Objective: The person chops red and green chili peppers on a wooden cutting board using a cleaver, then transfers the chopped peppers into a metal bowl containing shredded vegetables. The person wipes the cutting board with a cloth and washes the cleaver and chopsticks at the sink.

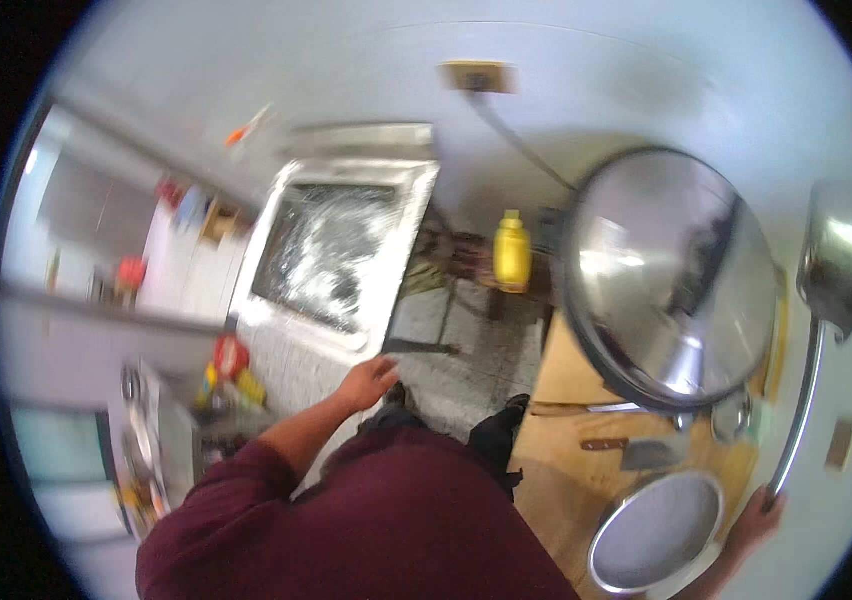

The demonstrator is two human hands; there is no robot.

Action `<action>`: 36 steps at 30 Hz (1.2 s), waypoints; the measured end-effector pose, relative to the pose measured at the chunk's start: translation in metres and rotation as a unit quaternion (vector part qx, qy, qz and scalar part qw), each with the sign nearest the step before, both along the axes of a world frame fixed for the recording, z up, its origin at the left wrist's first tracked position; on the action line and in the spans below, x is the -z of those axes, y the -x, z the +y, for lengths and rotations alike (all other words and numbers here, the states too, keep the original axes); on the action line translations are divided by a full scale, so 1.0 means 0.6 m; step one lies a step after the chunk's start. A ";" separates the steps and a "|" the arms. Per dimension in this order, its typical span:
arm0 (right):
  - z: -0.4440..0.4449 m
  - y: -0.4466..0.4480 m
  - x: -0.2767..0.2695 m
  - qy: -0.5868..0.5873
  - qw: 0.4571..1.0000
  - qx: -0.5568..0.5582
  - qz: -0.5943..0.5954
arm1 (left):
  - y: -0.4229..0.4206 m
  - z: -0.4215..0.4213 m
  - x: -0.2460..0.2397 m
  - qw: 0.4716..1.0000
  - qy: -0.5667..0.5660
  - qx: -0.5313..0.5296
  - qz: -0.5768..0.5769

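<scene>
My right hand (757, 517) is closed around the handle end of a long metal ladle (838, 262), its bowl up at the far right. My left hand (370, 384) hangs in front of my body near the corner of a shiny metal sink or tray (407, 225), fingers loosely bent, with nothing seen in it. Beside the ladle stands a large round stainless-steel pot or lid (666, 277) above the wooden table (553, 480). A cleaver (651, 454) with a wooden handle and a round metal pan (658, 532) lie on the wood.
A yellow squeeze bottle (512, 251) stands left of the big round metal piece. A cable runs from a wall outlet (477, 76) down behind it. A blurred counter with red and yellow items (231, 356) is at the left. Tiled floor (426, 315) shows below.
</scene>
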State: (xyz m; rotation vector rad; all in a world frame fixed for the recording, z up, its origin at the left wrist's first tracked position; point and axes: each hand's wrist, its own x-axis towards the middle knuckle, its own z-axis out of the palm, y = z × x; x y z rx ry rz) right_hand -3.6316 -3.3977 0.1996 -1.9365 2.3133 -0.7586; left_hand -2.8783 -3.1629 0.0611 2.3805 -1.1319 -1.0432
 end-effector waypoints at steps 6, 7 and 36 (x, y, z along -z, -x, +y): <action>0.080 -0.584 -0.070 -0.228 0.912 -0.300 -0.163 | -0.188 0.148 0.022 0.955 0.133 -0.260 -0.056; 0.091 -0.644 -0.016 -0.276 0.879 -0.348 -0.172 | -0.232 0.155 0.024 0.942 0.157 -0.291 -0.062; 0.329 -1.382 0.159 -0.487 0.792 -0.355 0.099 | -0.666 -0.120 0.197 0.949 0.127 0.243 -0.155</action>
